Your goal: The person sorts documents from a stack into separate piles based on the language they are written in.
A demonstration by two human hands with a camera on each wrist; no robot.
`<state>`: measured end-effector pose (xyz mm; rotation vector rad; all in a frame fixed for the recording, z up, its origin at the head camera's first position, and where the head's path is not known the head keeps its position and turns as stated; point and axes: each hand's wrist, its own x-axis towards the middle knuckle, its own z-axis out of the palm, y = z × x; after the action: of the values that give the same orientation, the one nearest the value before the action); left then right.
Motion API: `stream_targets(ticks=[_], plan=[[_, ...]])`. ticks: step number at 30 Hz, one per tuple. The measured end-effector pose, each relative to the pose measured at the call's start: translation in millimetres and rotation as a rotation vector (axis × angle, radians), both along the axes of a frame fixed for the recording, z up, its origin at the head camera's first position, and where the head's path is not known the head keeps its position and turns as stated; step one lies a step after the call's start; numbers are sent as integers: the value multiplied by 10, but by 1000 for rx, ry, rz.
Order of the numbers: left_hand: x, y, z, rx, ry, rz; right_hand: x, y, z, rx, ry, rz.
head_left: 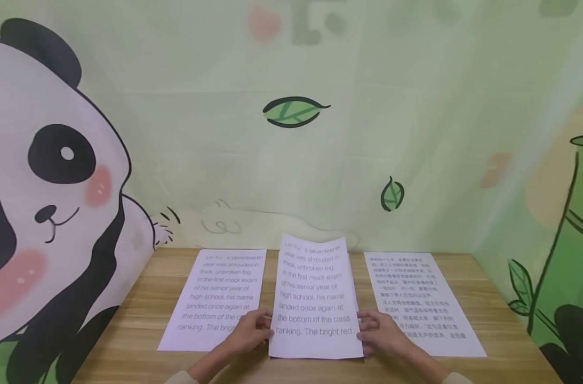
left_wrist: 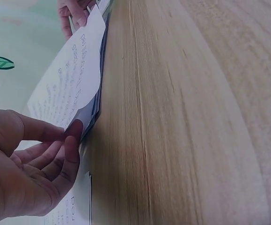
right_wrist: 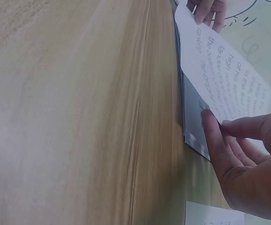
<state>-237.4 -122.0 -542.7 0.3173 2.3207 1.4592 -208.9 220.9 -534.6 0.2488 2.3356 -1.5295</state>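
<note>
A printed sheet of paper [head_left: 315, 298] with large English text is lifted above the middle of the table, its near edge curving. My left hand [head_left: 253, 329] pinches its left edge between thumb and fingers. On the opposite edge my right hand [head_left: 381, 332] pinches the sheet in the same way. Under it, more sheets [right_wrist: 191, 122] lie on the table, mostly hidden; the right wrist view shows a gap between them and the raised one. In the left wrist view the lifted paper [left_wrist: 86, 70] bends between the two hands.
To the left lies a sheet with the same English text [head_left: 214, 298]. A sheet of smaller Chinese characters [head_left: 416, 298] lies on the right. Both rest on the wooden table [head_left: 123, 330]. A green cloth backdrop [head_left: 200, 106] with a panda and leaves stands behind.
</note>
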Motion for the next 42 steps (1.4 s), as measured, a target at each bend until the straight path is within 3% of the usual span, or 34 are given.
stream_targets(ticks=[8, 16, 21, 27, 34, 42], plan=[[22, -43, 20, -3, 20, 87, 18, -33, -13, -61, 34, 17], [43, -168, 18, -26, 71, 150, 43, -150, -25, -138, 108, 87], [45, -267, 31, -24, 83, 168, 11, -282, -56, -131, 127, 44], [67, -432, 30, 0, 89, 226, -19, -451, -61, -166, 151, 79], [98, -621, 13, -58, 51, 363, -77, -668, -66, -253, 187, 156], [97, -928, 5, -52, 71, 419, -166, -997, -54, -265, 164, 171]])
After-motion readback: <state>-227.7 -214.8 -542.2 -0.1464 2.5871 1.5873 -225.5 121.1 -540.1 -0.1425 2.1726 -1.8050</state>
